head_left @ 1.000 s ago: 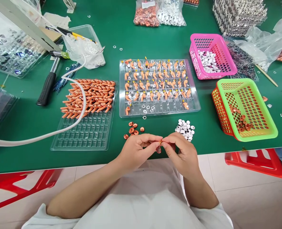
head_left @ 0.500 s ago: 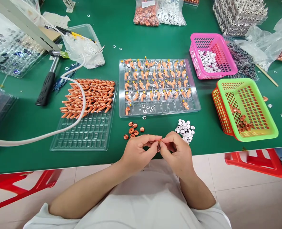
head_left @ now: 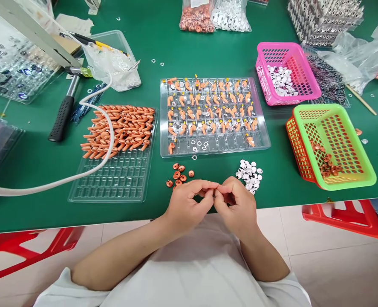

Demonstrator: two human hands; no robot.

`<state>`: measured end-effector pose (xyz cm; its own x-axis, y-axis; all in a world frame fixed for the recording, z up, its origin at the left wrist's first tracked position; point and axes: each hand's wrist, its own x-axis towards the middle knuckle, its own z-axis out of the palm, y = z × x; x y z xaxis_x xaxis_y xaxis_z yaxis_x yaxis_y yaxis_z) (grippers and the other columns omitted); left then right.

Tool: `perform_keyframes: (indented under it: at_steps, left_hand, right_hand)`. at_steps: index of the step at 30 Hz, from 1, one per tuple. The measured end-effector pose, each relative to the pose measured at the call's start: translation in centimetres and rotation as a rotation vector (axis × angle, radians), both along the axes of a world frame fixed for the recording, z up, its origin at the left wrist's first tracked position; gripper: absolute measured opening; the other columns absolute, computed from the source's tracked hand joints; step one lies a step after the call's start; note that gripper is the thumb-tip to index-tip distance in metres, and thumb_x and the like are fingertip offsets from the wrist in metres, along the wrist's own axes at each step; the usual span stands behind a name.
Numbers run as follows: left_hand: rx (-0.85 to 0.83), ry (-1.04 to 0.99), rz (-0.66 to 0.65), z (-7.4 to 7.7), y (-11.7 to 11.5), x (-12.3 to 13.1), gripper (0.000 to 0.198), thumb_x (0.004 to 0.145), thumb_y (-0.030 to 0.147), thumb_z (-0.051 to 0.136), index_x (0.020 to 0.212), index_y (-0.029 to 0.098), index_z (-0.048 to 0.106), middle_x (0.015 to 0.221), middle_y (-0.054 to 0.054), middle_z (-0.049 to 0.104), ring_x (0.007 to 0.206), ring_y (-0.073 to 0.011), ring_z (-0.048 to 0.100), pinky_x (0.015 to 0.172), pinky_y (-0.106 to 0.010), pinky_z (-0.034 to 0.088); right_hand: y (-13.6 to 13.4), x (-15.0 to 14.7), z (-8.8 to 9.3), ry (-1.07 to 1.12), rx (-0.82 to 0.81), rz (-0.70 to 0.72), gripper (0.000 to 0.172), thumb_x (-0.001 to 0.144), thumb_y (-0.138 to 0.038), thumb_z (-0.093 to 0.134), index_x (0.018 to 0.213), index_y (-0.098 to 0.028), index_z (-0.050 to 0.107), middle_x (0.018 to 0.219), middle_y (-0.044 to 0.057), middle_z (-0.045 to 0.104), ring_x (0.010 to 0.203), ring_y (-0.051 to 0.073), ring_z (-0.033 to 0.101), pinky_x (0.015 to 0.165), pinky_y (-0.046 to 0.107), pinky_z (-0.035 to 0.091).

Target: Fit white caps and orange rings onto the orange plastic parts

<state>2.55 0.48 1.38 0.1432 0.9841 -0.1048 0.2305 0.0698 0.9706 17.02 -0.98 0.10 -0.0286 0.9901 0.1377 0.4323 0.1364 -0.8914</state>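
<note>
My left hand [head_left: 187, 207] and my right hand [head_left: 238, 206] meet fingertip to fingertip at the table's front edge. Both are closed, pinching a small copper-coloured part [head_left: 214, 194] between thumbs and forefingers. Fingers cover nearly all of it, so its exact shape is hidden. Just beyond my left hand lie several loose round copper-coloured pieces [head_left: 176, 175] with holes. Past my right hand is a small pile of white discs [head_left: 250, 174] with dark marks. Farther back, a clear compartment tray [head_left: 214, 147] holds several curved orange pieces with yellow tips and some white rings.
At left, another clear tray [head_left: 108, 181] holds rows of copper-coloured tubes [head_left: 121, 128], crossed by a white hose [head_left: 111, 140]. A hammer [head_left: 62, 117] lies beside it. A pink basket [head_left: 287, 100] and a green basket [head_left: 348, 184] stand at right. Red stools [head_left: 345, 219] are below.
My fingers have closed further over the small part, so less of it shows. Both hands stay in nearly the same place, and the view has shifted slightly.
</note>
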Motion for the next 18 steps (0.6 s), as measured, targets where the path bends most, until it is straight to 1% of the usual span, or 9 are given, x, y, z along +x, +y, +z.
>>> perform_keyframes:
  at_steps: [3,6,8,10,13,18]
  left_hand:
    - [-0.070,-0.034,-0.034,0.3,0.5,-0.2,0.020,0.083,0.016,0.059,0.093,0.014,0.076,0.083,-0.005,0.080,0.072,-0.0158,0.076,0.066,-0.021,0.061]
    - [-0.115,-0.059,-0.049,0.6,0.9,-0.3,0.020,0.082,0.017,0.060,0.095,0.013,0.076,0.082,-0.005,0.080,0.071,-0.0159,0.076,0.066,-0.021,0.062]
    - [-0.137,-0.070,-0.053,0.7,1.0,-0.3,0.020,0.081,0.017,0.061,0.095,0.013,0.075,0.082,-0.005,0.079,0.072,-0.0161,0.076,0.067,-0.021,0.062]
    - [-0.156,-0.079,-0.043,0.8,1.1,-0.2,0.020,0.080,0.017,0.062,0.095,0.012,0.076,0.081,-0.005,0.079,0.071,-0.0163,0.076,0.066,-0.021,0.062]
    - [-0.170,-0.084,-0.013,0.9,1.1,0.0,0.019,0.079,0.019,0.063,0.092,0.012,0.076,0.080,-0.006,0.079,0.071,-0.0172,0.076,0.066,-0.022,0.062]
    - [-0.164,-0.079,0.022,0.7,0.9,0.2,0.018,0.078,0.018,0.063,0.088,0.013,0.077,0.078,-0.005,0.079,0.069,-0.0166,0.075,0.062,-0.021,0.061]
  right_hand:
    - [0.3,0.5,0.0,0.057,-0.030,0.023,0.013,0.087,-0.012,0.056,0.081,-0.023,0.053,0.073,-0.004,0.053,0.058,0.009,0.048,0.049,0.021,0.038]
    - [0.8,1.2,0.2,0.144,-0.139,0.066,0.010,0.089,-0.016,0.057,0.082,-0.023,0.056,0.075,-0.002,0.056,0.061,0.011,0.053,0.051,0.022,0.042]
    - [0.9,1.6,0.4,0.160,-0.188,0.084,0.009,0.090,-0.017,0.057,0.083,-0.023,0.058,0.076,-0.002,0.058,0.062,0.011,0.055,0.053,0.023,0.043]
    - [1.0,1.7,0.6,0.151,-0.188,0.086,0.009,0.089,-0.017,0.058,0.083,-0.023,0.058,0.076,-0.002,0.058,0.061,0.011,0.054,0.051,0.023,0.042]
    - [0.9,1.6,0.7,0.125,-0.145,0.074,0.009,0.087,-0.015,0.059,0.082,-0.023,0.058,0.075,-0.003,0.056,0.058,0.010,0.051,0.049,0.022,0.038]
    - [0.7,1.1,0.6,0.110,-0.133,0.058,0.011,0.086,-0.013,0.058,0.081,-0.023,0.056,0.074,-0.004,0.053,0.061,0.010,0.050,0.050,0.021,0.038]
